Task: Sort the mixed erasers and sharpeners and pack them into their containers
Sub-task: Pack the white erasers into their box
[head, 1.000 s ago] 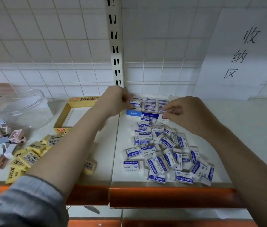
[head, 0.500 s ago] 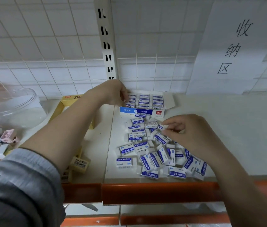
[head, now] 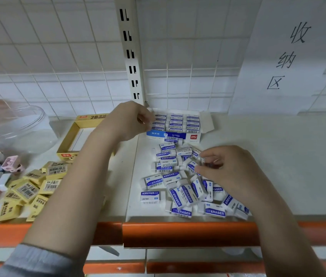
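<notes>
Reaching down into the loose heap, the right hand (head: pixel 232 172) has come back from the box a second ago and now curls its fingertips around one small eraser (head: pixel 204 159) at the heap's 1 o'clock edge; the piece is mostly hidden, so which face is up cannot be told. That return suggests one eraser was just placed and the next pick is under way. The left hand (head: pixel 127 120) has stayed at the 9 o'clock side of the blue eraser box (head: pixel 175 134), fingers bent against its near-left corner, apparently steadying it; whether it pinches anything cannot be told.

Inside the box, white erasers stand in neat rows, leaving little room. Between box and shelf edge, the white-and-blue erasers (head: pixel 180 188) lie scattered, many left to pack. Out at 9 o'clock sits the yellow box (head: pixel 66 144), seemingly empty, with yellow erasers (head: pixel 32 188) strewn before it. Farther out lie pastel sharpeners (head: pixel 10 164) beside a clear jar (head: pixel 20 126), none sorted yet. The shelf (head: pixel 278 156) carries everything, so the job looks far from done.
</notes>
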`<state>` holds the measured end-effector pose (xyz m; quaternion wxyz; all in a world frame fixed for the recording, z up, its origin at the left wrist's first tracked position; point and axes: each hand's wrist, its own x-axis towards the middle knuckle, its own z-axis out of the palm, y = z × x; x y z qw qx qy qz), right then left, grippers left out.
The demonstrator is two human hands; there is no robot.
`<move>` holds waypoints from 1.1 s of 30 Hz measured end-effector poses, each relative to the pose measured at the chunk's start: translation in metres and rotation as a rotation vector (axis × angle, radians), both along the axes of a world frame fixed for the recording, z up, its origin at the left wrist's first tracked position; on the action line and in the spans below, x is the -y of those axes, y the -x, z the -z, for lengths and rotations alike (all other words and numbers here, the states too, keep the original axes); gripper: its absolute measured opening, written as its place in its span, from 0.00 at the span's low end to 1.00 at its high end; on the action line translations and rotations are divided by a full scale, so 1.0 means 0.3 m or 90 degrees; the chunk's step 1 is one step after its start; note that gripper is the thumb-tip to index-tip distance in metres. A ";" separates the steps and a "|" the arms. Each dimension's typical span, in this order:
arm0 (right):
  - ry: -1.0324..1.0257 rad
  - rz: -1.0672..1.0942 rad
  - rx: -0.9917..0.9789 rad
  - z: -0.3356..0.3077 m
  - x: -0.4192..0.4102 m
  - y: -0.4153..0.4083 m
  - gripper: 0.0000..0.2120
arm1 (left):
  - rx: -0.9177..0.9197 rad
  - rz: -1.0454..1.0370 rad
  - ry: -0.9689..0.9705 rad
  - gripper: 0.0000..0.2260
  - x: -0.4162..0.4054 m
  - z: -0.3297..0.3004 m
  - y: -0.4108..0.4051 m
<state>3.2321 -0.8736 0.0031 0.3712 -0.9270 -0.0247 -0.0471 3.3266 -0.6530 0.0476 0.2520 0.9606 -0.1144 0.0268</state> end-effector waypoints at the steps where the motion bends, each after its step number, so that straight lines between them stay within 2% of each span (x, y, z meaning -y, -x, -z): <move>1: 0.004 0.000 -0.003 -0.002 -0.004 0.000 0.19 | 0.008 -0.008 0.014 0.06 0.000 0.003 0.021; 7: 0.017 -0.027 -0.046 -0.013 -0.029 0.000 0.21 | 0.031 -0.023 0.067 0.09 -0.002 0.054 0.121; 12: 0.017 -0.016 -0.033 -0.001 -0.033 0.001 0.16 | 0.016 -0.042 0.084 0.08 0.009 0.103 0.189; 17: 0.034 -0.021 0.012 -0.015 -0.022 0.024 0.17 | -0.009 -0.049 0.082 0.08 0.031 0.122 0.230; 24: 0.014 0.004 0.074 -0.039 0.017 0.044 0.14 | -0.075 -0.017 0.047 0.17 0.069 0.123 0.238; 33: 0.051 0.013 0.163 -0.098 0.022 0.006 0.12 | -0.016 -0.028 0.039 0.13 0.050 0.123 0.259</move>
